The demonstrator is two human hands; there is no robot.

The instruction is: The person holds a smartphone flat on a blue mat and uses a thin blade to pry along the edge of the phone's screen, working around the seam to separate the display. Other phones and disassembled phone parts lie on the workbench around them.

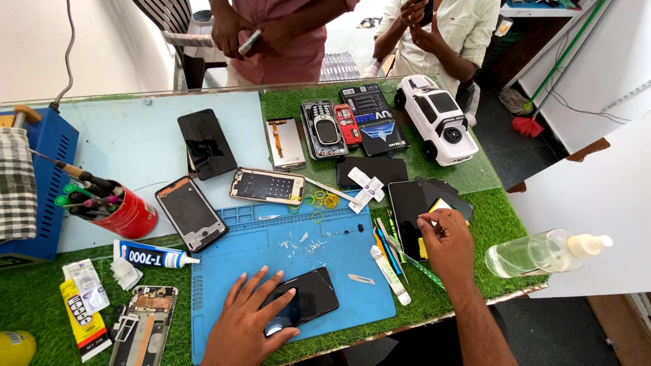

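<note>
Hands: my left hand [249, 318] presses flat, fingers spread, on one black phone [306, 298]; right hand [444, 238] pinches one yellow-labelled black packet [441, 203]; one white glue tube [152, 257] nearby.

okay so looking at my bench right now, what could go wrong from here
The spray bottle lies on its side at the table edge, beside the right hand; a nudge might roll it off or leak liquid toward the screens.

The blade lies loose on the blue mat, close to the left hand pressing the phone; a slip could cut a finger or scratch glass.
</note>
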